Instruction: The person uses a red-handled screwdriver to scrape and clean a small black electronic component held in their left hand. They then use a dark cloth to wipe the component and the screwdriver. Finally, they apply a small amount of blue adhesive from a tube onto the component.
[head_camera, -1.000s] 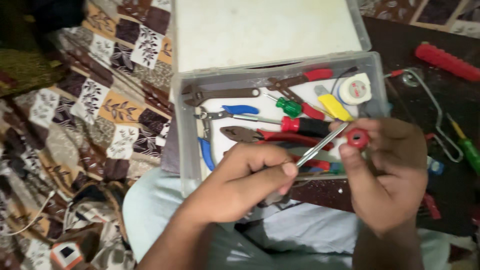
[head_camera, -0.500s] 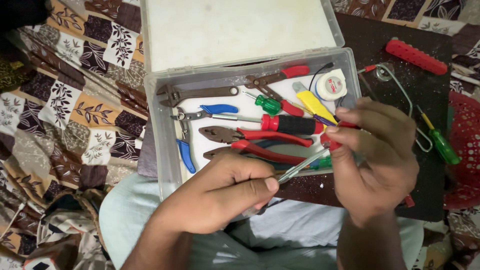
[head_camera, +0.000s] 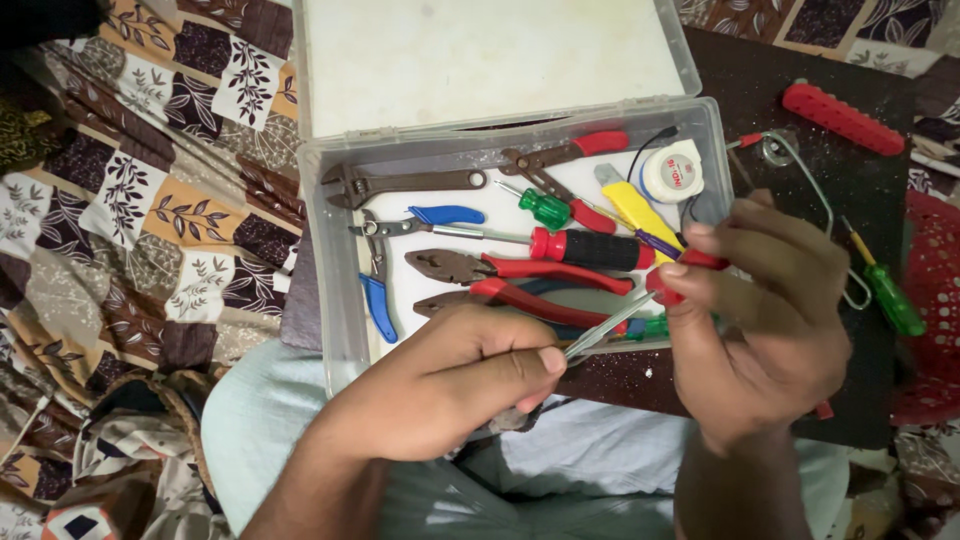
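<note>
Soft, even indoor light from above; faint shadows, mild glare on the far white lid (head_camera: 480, 55); corners darker, focus sharp.

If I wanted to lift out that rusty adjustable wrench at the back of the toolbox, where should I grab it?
Grip the rusty adjustable wrench around the middle of its straight handle, coming down from above. It lies flat along the back wall of the clear toolbox, with its jaw end to the left, and nothing rests on the handle. The white floor shows in front of it, leaving finger room; the jaw end looks awkward to pinch.
</note>
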